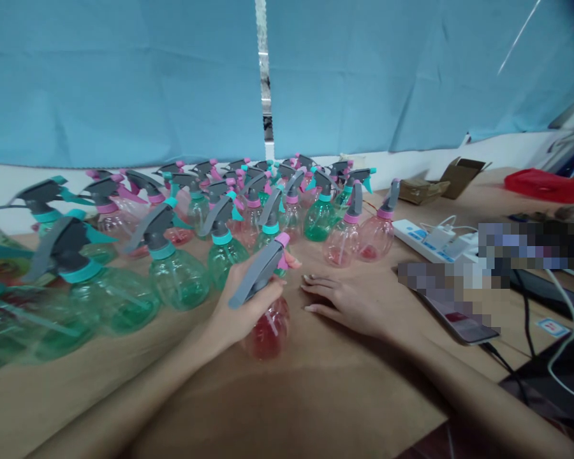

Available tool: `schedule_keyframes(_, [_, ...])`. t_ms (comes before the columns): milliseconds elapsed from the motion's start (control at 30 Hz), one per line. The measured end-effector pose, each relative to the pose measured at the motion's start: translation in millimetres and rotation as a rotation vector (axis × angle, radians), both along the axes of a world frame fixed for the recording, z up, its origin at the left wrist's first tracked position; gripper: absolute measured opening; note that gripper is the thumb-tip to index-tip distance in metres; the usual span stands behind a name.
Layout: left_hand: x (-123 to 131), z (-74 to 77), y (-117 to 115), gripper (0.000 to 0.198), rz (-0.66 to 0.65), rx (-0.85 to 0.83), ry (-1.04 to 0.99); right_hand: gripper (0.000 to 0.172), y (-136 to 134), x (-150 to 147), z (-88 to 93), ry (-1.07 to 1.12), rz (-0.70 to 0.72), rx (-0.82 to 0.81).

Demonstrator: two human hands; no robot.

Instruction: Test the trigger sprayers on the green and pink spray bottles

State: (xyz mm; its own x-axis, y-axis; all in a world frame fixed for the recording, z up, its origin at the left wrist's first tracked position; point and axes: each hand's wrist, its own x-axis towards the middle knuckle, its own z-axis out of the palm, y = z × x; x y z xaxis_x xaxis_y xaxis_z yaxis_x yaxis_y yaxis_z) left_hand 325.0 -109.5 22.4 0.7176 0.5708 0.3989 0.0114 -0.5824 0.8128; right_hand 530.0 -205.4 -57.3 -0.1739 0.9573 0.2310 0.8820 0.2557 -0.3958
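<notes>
My left hand (246, 299) is wrapped round the neck of a pink spray bottle (269, 335) with a grey and pink trigger head. That bottle stands upright on the wooden table, and its trigger side is partly hidden by my fingers. To its right, my right hand (342, 303) rests palm down with fingers stretched out, holding nothing. Just beyond my hands are a green spray bottle (179, 280) with a turquoise collar, another green one (226, 258), and two pink spray bottles (342, 242) standing side by side.
Many more green and pink spray bottles crowd the left and back. A phone (452, 312) lies to the right, near a white power strip (421, 241) with plugs and cables. An opened cardboard box (462, 178) and a red item (545, 186) sit farther back, before a blue curtain (124, 83).
</notes>
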Motion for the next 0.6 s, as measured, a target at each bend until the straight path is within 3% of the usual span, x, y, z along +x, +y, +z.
schedule_keyframes(200, [1, -1.5, 0, 0.021, -0.022, -0.002, -0.024, 0.053, 0, -1, 5.4, 0.037, 0.002, -0.006])
schedule_keyframes(367, [6, 1.8, -4, 0.025, 0.004, -0.007, -0.033, 0.059, -10, -11, 21.8, 0.165, -0.003, -0.049])
schedule_keyframes(600, [44, -2.3, -12, 0.025, 0.045, 0.063, -0.11, 0.066, -30, -34, 39.6, 0.285, -0.068, 0.049])
